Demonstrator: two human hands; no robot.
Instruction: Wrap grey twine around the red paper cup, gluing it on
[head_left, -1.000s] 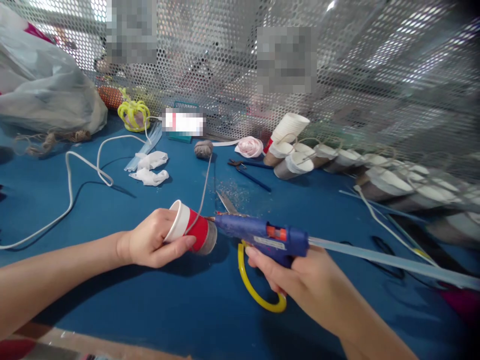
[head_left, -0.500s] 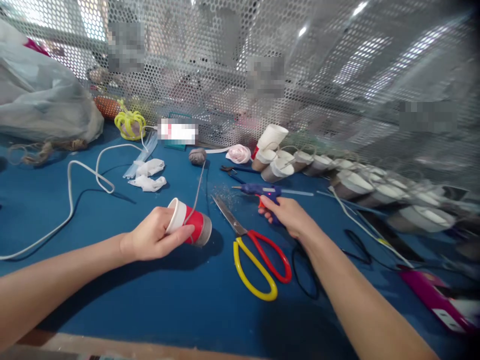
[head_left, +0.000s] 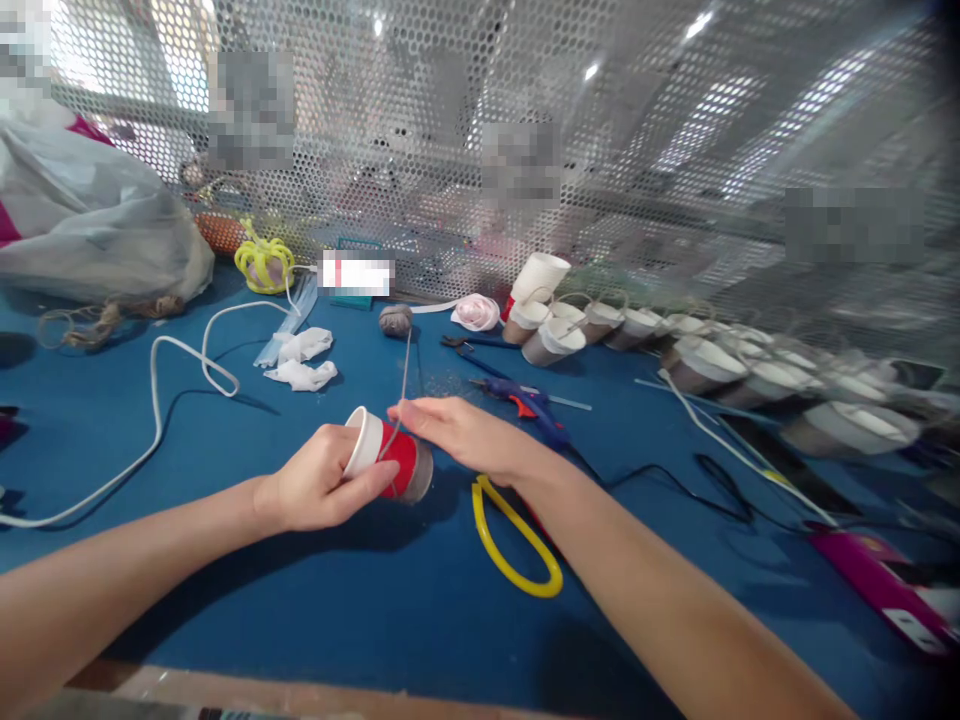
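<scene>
My left hand (head_left: 319, 480) grips a paper cup (head_left: 401, 455), red with a white rim, tilted on its side with its mouth to the left. Grey yarn wraps the cup's base end. From it a strand runs up to a ball of grey yarn (head_left: 395, 320). At the cup's upper side my right hand (head_left: 465, 435) pinches this strand between thumb and fingers. Beyond that hand a blue glue gun (head_left: 544, 420) lies on the table with a glue stick in its back. Scissors (head_left: 517, 560) lie under my right forearm, their blades hidden and mostly the yellow handle showing.
Wrapped cups with string handles (head_left: 555, 340) line the right back. Pliers (head_left: 480, 343), a pink ribbon roll (head_left: 476, 312) and white scraps (head_left: 304, 373) lie mid-table. A white cable (head_left: 157, 390) winds at left; a purple power strip (head_left: 877, 580) is at right. Perforated metal (head_left: 420, 130) stands behind.
My right hand has let go of the glue gun, which now lies on the table. It has moved left to the cup and taken the yarn strand. My left hand still holds the cup.
</scene>
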